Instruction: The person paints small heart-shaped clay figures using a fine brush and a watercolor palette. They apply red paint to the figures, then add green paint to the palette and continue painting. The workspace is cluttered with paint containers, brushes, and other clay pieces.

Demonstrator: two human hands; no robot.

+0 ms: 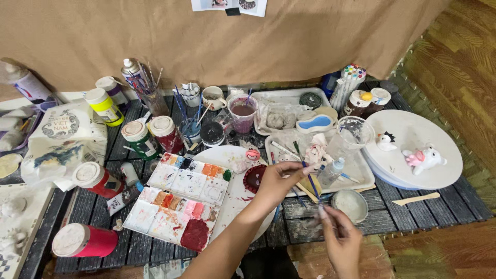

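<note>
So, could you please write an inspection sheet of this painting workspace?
Surface: dark slatted table, paint-stained.
Job's things: thin blue paintbrush between both hands; paint palette with red, orange and pink patches.
Clutter: paint bottles, cup of murky water, marker set, white trays, round plate with a pink figurine.
Grippers: left hand pinches the brush; right hand is blurred at its lower end.
Cables: nothing seen.
Surroundings: brown paper backdrop, wooden floor.
</note>
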